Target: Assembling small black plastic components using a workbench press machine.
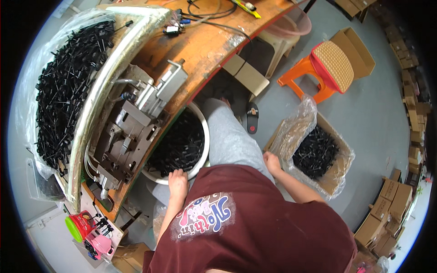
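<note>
My left hand point(178, 183) lies at the near rim of a round white tub point(206, 150), its fingers curled over the edge towards the parts inside. Small, thin black plastic parts point(182, 144) fill the tub, which stands partly under the workbench edge. My right hand point(272, 164) is closed beside my right thigh, near the left side of a cardboard box point(327, 181). Whatever it may hold is hidden. That box has a clear plastic liner point(298, 119) and holds a heap of similar black parts point(316, 152).
On the wooden workbench point(205, 43) stand a metal fixture point(132, 132) and, behind a pale curved edge point(86, 109), a large pile of black parts point(68, 86). An orange stool point(314, 75), a slipper point(252, 118) and stacked cartons point(387, 200) occupy the floor.
</note>
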Action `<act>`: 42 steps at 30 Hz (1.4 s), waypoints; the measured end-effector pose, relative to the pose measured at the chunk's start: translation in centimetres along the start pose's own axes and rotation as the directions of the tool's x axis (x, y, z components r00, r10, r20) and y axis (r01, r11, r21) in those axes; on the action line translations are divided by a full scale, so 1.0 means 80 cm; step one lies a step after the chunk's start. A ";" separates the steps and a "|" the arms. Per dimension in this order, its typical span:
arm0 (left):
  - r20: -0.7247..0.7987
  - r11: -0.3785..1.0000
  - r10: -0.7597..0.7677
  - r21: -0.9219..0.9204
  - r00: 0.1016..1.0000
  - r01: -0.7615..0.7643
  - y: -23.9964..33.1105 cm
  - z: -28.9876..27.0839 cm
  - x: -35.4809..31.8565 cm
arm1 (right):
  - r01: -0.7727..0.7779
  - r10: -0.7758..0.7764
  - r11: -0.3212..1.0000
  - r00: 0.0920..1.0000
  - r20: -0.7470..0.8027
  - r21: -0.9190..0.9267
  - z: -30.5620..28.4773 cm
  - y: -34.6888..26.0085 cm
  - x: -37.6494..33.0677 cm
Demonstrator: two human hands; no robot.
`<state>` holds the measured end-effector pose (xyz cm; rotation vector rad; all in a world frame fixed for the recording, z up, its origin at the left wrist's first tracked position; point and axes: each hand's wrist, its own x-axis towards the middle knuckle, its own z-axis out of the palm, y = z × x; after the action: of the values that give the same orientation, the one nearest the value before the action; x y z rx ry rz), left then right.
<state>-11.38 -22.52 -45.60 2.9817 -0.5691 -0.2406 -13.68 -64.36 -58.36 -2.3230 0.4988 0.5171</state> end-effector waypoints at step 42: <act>-0.875 0.976 -0.200 -0.138 0.441 0.169 -0.078 -0.435 -0.010 | 0.991 -0.958 -0.109 -0.127 -0.257 -0.081 -0.108 -0.758 -0.040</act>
<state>-3.92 -14.19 -12.07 2.5673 -0.0747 1.2433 14.80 -28.29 -17.79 -1.8324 -1.2132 -0.6143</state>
